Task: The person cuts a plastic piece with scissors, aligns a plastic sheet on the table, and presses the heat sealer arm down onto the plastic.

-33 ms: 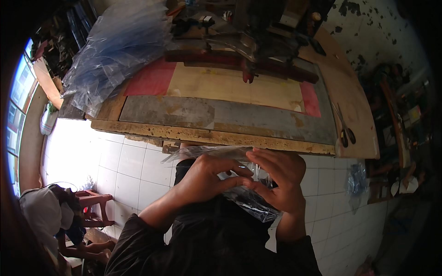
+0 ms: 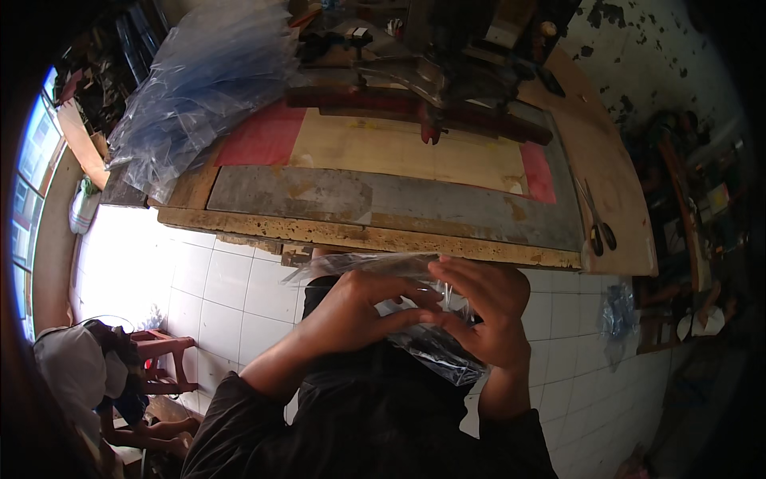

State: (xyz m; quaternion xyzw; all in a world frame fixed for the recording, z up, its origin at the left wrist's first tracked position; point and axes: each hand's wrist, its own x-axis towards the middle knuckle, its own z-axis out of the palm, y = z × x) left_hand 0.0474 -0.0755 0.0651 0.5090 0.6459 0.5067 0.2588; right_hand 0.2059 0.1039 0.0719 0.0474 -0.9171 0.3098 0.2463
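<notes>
Over my lap, just below the table's front edge, lies a clear plastic sheet or bag (image 2: pixel 435 351), crumpled and shiny. My left hand (image 2: pixel 367 311) is closed on it, thumb and fingers curved toward the right. Opposite, my right hand (image 2: pixel 483 307) bends round the same plastic from the right side. The fingertips of both hands nearly meet, with film between them. How many layers they hold is hidden.
A work table (image 2: pixel 359 231) carries a grey plate with a yellow sheet (image 2: pixel 399 152) and pink ends, below a red press bar (image 2: pixel 351 100). Plastic sheets (image 2: pixel 207 80) are heaped at left; scissors (image 2: pixel 597 223) lie at right. A person (image 2: pixel 80 375) is near a red stool (image 2: pixel 167 351).
My left fingertips have shifted very slightly toward my right hand, and the film between the hands has moved a little. Everything else looks the same.
</notes>
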